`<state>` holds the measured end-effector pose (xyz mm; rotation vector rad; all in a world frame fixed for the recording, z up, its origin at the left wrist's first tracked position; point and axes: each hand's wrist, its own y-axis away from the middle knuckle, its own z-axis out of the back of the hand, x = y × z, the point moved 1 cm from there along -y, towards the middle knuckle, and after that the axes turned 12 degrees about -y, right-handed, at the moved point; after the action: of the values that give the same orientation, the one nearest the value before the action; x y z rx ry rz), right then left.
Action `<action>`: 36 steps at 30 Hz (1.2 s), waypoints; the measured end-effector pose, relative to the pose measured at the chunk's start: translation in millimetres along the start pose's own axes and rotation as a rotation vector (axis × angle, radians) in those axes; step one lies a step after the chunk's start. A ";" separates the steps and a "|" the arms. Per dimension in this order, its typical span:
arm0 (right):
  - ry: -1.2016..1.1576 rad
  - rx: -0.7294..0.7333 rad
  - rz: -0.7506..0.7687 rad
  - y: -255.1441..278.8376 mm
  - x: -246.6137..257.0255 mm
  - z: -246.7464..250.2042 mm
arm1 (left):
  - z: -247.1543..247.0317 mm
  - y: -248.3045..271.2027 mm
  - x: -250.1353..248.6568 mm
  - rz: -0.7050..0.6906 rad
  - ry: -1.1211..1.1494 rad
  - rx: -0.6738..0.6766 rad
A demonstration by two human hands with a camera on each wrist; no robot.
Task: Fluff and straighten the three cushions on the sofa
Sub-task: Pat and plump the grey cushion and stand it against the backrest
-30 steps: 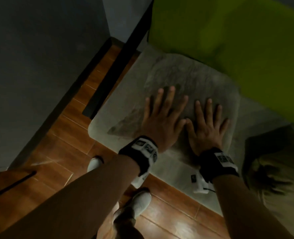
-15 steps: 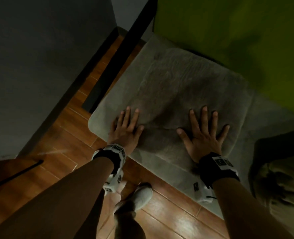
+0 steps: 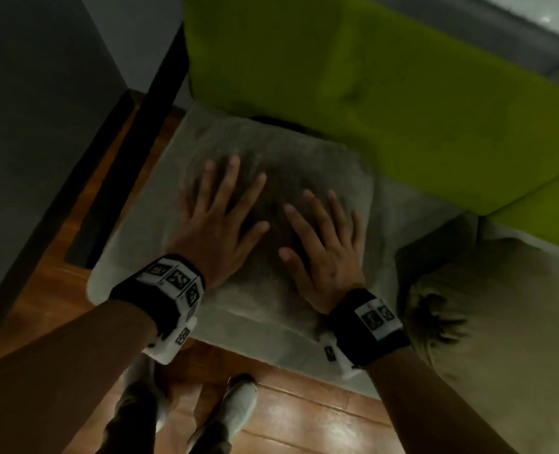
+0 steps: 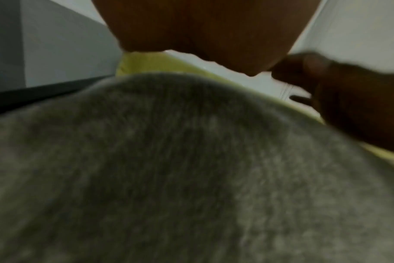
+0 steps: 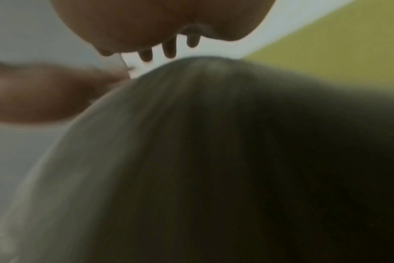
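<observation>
A grey furry cushion [image 3: 304, 152] lies flat on the sofa seat [image 3: 412, 217] at its left end. My left hand [image 3: 220, 221] and my right hand [image 3: 324, 244] lie side by side on the cushion's middle, palms down, fingers straight and spread. Both wrist views are filled by the cushion's grey pile [image 4: 169, 169] [image 5: 214, 160]. In the left wrist view my left palm [image 4: 202, 32] hovers close over it, and in the right wrist view my right palm [image 5: 157, 21] does the same. A beige cushion [image 3: 500, 322] with a tufted centre lies at the right.
The lime-green sofa back [image 3: 402, 99] rises behind the cushions. A dark grey wall [image 3: 35, 109] and a black skirting strip [image 3: 124, 158] stand left of the sofa. Brown floor tiles [image 3: 304, 421] and my two shoes [image 3: 235, 404] are below the seat's front edge.
My left hand has come in from the cushion's front left corner to its middle, beside my right hand. The right hand has shifted slightly inward and forward.
</observation>
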<state>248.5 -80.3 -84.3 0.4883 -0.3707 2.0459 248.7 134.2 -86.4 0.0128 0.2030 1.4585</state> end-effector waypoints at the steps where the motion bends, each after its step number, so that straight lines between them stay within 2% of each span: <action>1: 0.012 0.032 0.000 -11.2 -6.0 -0.2 | -11.2 -6.0 -1.4 0.018 -0.016 0.078; 3: 0.074 0.198 -0.056 -32.8 -27.5 -8.1 | -38.5 -11.6 2.6 0.080 -0.043 0.222; 6: 0.162 0.382 -0.093 -38.8 -70.2 -22.7 | -60.9 -11.5 1.3 0.068 -0.106 0.287; 11: 0.138 0.356 -0.152 -32.0 -109.7 -19.6 | -70.5 -23.6 -5.4 0.048 -0.118 0.321; 14: 0.082 0.437 -0.255 -23.9 -144.2 -8.1 | -72.9 -23.6 -1.2 0.012 -0.150 0.330; 17: 0.117 0.522 -0.274 -25.4 -161.9 7.0 | -71.9 -26.5 -2.2 -0.001 -0.185 0.346; 19: 0.150 0.533 -0.396 -29.0 -170.8 21.1 | -67.6 -29.4 1.8 -0.016 -0.177 0.360; 21: 0.196 0.470 -0.572 -29.0 -178.5 36.8 | -64.0 -28.8 11.8 -0.025 -0.163 0.369; 22: 0.205 0.417 -0.612 -25.4 -177.7 41.9 | -62.2 -25.9 17.5 -0.026 -0.168 0.378; 25: 0.015 0.148 -0.557 5.0 -148.8 42.8 | -56.5 -16.0 31.3 -0.048 -0.125 0.377; 26: -0.144 0.113 -0.588 22.1 -137.0 34.1 | -54.4 -11.4 36.2 -0.058 -0.075 0.358; 28: -0.598 0.184 -0.807 57.4 -113.7 9.1 | -45.5 0.9 43.5 -0.045 0.063 0.280; 30: -0.931 0.201 -0.988 84.0 -100.4 -8.9 | -39.3 13.1 55.1 0.095 0.255 0.176; 32: -0.998 0.147 -1.059 93.7 -95.3 -12.8 | -38.6 22.7 73.9 0.383 0.340 0.094; 33: -1.036 0.122 -1.085 93.4 -91.8 -11.0 | -44.1 25.1 87.0 0.493 0.344 0.114; 34: -1.059 0.111 -1.096 92.4 -91.3 -11.3 | -45.4 26.5 93.5 0.558 0.337 0.209; 36: -1.021 0.121 -1.048 86.6 -84.2 -8.3 | -59.5 31.2 101.3 0.637 0.410 0.344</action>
<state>209.9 -181.9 -137.6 1.4359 -0.4389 0.6913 219.3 230.9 -153.8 0.0623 0.8436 2.0332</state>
